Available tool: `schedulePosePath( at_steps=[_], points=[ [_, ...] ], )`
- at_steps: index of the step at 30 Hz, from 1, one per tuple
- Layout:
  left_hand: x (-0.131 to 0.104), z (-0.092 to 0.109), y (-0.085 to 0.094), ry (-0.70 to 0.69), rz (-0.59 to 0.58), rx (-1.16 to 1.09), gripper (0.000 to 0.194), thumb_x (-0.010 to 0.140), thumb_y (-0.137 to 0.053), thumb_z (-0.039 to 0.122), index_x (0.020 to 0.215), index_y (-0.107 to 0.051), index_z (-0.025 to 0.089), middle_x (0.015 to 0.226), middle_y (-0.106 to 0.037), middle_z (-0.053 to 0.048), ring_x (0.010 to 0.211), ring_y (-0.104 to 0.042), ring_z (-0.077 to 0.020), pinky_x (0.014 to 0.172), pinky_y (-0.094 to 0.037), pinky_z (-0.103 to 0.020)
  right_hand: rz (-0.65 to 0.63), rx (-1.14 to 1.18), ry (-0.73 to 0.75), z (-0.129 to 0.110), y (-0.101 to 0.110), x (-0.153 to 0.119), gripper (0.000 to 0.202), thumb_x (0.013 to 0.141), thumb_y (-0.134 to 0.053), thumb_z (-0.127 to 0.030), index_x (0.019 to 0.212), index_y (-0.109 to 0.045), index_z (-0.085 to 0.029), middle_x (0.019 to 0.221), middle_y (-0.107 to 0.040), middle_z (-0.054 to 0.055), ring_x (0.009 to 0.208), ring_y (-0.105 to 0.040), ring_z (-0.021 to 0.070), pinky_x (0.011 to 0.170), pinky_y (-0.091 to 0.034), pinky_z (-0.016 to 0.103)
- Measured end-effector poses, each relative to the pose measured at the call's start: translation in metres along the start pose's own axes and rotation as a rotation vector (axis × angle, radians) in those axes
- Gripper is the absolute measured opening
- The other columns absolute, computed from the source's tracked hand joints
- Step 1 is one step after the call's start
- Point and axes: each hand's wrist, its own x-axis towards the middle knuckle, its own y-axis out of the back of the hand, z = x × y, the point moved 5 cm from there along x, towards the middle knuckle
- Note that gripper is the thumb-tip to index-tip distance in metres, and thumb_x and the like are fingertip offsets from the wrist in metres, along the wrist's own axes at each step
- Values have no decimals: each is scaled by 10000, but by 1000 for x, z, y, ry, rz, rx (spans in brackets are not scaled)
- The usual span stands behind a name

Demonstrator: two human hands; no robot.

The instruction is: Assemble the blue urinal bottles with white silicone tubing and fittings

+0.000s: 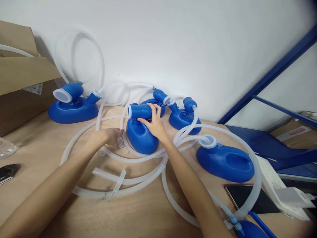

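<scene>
My right hand [156, 121] is closed around the back end of a blue cylindrical cup with a white rim [141, 111]. This cup rests across the top of a blue plastic urinal bottle [142, 137] in the middle of the table. To the left of that bottle, my left hand [112, 137] has its fingers curled together. A small clear plastic piece [120, 142] shows just under its fingertips; whether they grip it, I cannot tell. A translucent hose [133, 159] loops around the bottle and below both hands.
More blue urinal bottles with hoses stand around: one at left [73, 110], one at back right [183, 120], one at right [225, 163]. A cardboard box [27, 99] is far left. A tablet or phone [252, 198] and a white power strip [274, 185] lie at right.
</scene>
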Motion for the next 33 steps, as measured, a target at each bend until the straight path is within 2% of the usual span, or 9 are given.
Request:
schedulePosePath(
  at_steps=[3,6,9,12,15,16,20,26,33],
  points=[
    [-3,1,7,40,-10,36,790,508,-813,386,1282,-732,251,1137,-772,-151,1145,-687,-408,915,-539,-414,6,-12,7,0,0,1,772,917,-770,-529,1572,-422,-317,1533,-364,128,1474,-490,348,1201,-487,541],
    [-27,-7,30,31,2,37,770,603,-767,433,1346,-708,240,1086,-767,-139,1196,-663,-411,936,-527,-416,7,-11,7,-1,0,0,777,912,-786,-506,1571,-426,-305,1533,-349,135,1475,-486,336,1202,-488,515],
    [-58,-11,59,-107,95,-141,599,676,-751,534,1196,-743,236,1073,-762,-86,1018,-715,-334,857,-545,-379,3,-3,4,-1,0,0,779,914,-788,-506,1570,-424,-296,1539,-337,141,1447,-513,321,1168,-518,491],
    [-78,-13,93,-208,602,-382,391,742,-736,583,911,-651,241,952,-733,-57,898,-693,-298,770,-537,-400,0,-11,9,0,1,0,772,916,-773,-542,1566,-427,-312,1544,-351,130,1450,-512,327,1152,-532,495],
    [-79,-8,98,-212,1122,-536,353,863,-667,534,766,-466,260,969,-711,-84,978,-677,-315,824,-546,-471,-13,-12,10,1,1,1,761,917,-761,-558,1563,-438,-317,1549,-360,128,1409,-554,342,1125,-550,517],
    [-70,-2,93,-272,1154,-591,362,872,-669,511,774,-426,261,1058,-716,-100,1046,-677,-322,851,-561,-479,-16,-9,15,2,1,1,755,919,-759,-555,1562,-441,-318,1548,-363,126,1400,-562,343,1127,-548,519],
    [-26,27,65,-498,1035,-752,402,891,-668,541,1006,-408,256,1419,-641,-171,1251,-669,-331,984,-586,-510,-14,-11,39,2,3,2,740,928,-754,-538,1562,-442,-317,1553,-364,120,1470,-502,345,1199,-486,528],
    [-10,30,48,-682,864,-823,700,939,-639,602,1494,-398,251,1497,-589,-186,1349,-618,-388,1097,-523,-576,-81,14,47,0,3,1,761,944,-723,-570,1587,-415,-306,1571,-346,128,1418,-549,339,1150,-529,516],
    [-24,48,47,-698,1137,-246,712,937,-717,429,1498,-338,209,1518,-464,-241,1449,-494,-402,1182,-432,-627,-130,85,71,-1,2,1,727,991,-648,-568,1599,-376,-276,1581,-304,146,1400,-558,327,1143,-535,515]
  ],
)
